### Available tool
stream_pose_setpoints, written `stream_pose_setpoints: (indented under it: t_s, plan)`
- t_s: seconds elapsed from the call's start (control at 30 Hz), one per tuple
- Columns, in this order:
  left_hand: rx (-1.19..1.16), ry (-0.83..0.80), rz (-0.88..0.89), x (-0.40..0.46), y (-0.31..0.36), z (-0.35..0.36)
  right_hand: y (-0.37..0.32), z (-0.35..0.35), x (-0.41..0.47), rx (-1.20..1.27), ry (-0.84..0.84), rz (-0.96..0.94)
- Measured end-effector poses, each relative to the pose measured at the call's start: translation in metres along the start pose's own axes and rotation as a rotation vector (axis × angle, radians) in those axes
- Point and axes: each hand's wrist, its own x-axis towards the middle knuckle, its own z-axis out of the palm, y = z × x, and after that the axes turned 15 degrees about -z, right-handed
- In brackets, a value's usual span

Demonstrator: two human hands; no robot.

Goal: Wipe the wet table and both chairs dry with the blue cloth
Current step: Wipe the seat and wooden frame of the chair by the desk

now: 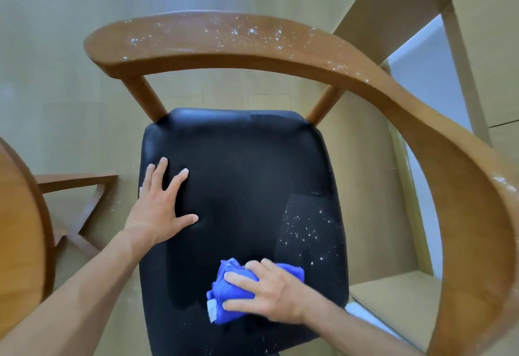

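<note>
A wooden chair with a black padded seat point(241, 176) fills the view. Its curved wooden backrest rail point(219, 41) carries many water droplets. A patch of droplets point(306, 232) also lies on the seat's right side. My right hand point(269, 294) presses a bunched blue cloth point(227, 294) onto the near part of the seat, fingers curled over it. My left hand point(160, 206) rests flat on the seat's left side with its fingers spread.
The round wooden table's edge point(19, 215) shows at the far left, with its crossed wooden base point(81, 204) on the floor beside the chair. A pale wooden frame point(398, 7) leans at the upper right. The floor is light wood.
</note>
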Motion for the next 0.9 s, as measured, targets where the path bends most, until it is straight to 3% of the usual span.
stream_pose_setpoints:
  t_s: [0.1, 0.23, 0.4, 0.5, 0.67, 0.8, 0.83, 0.9]
  plan:
    - [-0.027, 0.007, 0.001, 0.002, -0.001, 0.003, 0.077, -0.035, -0.017, -0.122, 0.113, 0.167]
    - [-0.046, 0.012, 0.001, 0.003, -0.002, 0.005, 0.170, -0.073, -0.037, -0.160, 0.268, 0.805]
    - [-0.041, 0.010, -0.002, 0.002, 0.000, 0.005, 0.156, -0.060, -0.017, -0.106, 0.489, 1.140]
    - [-0.015, 0.003, -0.009, 0.002, 0.002, 0.004, 0.087, -0.033, 0.008, -0.136, 0.465, 1.065]
    - [0.030, 0.003, -0.028, 0.003, 0.008, 0.002, -0.060, 0.024, 0.045, 0.066, 0.216, 0.585]
    - [-0.003, 0.015, -0.020, 0.003, 0.006, 0.003, -0.024, 0.004, 0.021, 0.005, 0.094, 0.243]
    - [-0.005, 0.017, -0.015, 0.003, 0.006, 0.004, 0.001, -0.010, 0.011, -0.028, 0.113, 0.265]
    - [-0.007, 0.023, -0.011, 0.004, 0.004, 0.005, 0.064, -0.038, -0.008, -0.073, 0.220, 0.525]
